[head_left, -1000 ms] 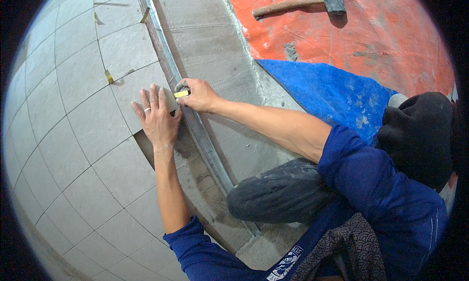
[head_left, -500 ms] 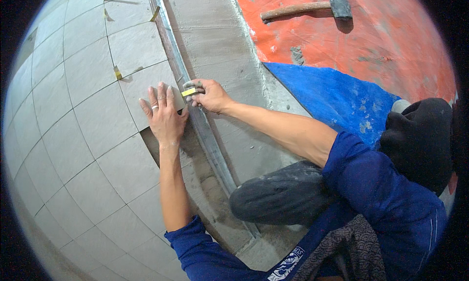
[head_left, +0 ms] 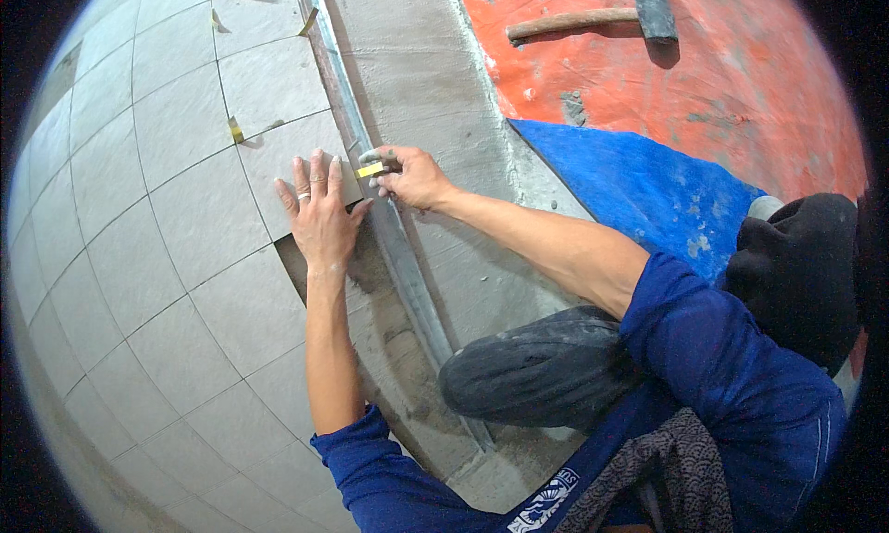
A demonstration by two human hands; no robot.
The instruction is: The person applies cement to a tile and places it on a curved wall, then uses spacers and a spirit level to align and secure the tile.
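Observation:
My left hand lies flat on a grey floor tile, its fingers spread and its thumb stretched toward the tile's right edge. Beside it, my right hand pinches a small yellow wedge spacer by its dark end. The wedge's yellow end sits at the tile's right edge, next to a long metal bar; whether it touches the tile I cannot tell. Another yellow wedge spacer stands in a joint at the tile's far left corner. Below the tile, bare bedding shows in an untiled gap.
Laid tiles spread across the left. To the right of the bar runs a bare concrete strip. A mallet with a wooden handle rests on an orange sheet, beside a blue sheet. My bent knee is near the bar.
The view has shifted slightly, moving the scene a little to the right. My left thumb now stretches out farther from the palm. My right hand keeps its pinch on the wedge spacer.

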